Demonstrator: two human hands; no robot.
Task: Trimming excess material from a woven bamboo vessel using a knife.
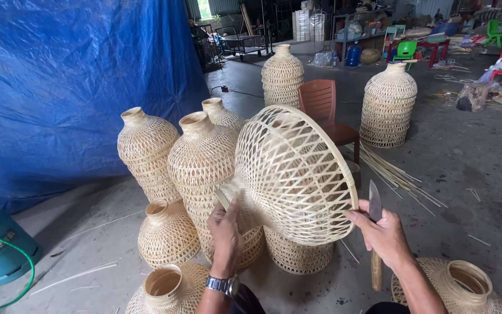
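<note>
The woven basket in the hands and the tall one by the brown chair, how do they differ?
The held basket is tipped sideways off the floor, gripped by the left hand with the right hand at its rim; the tall basket stands upright, untouched. The held basket's weave looks more open. Both are pale bamboo.

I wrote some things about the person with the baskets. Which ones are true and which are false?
1. The left hand grips the narrow neck of the woven basket. True.
2. The right hand holds a paintbrush. False: it holds a knife with its blade pointing up.
3. A blue tarp hangs behind the baskets. True.
4. The chair behind the baskets is green. False: it is brown.
5. A wristwatch sits on the left wrist. True.
</note>
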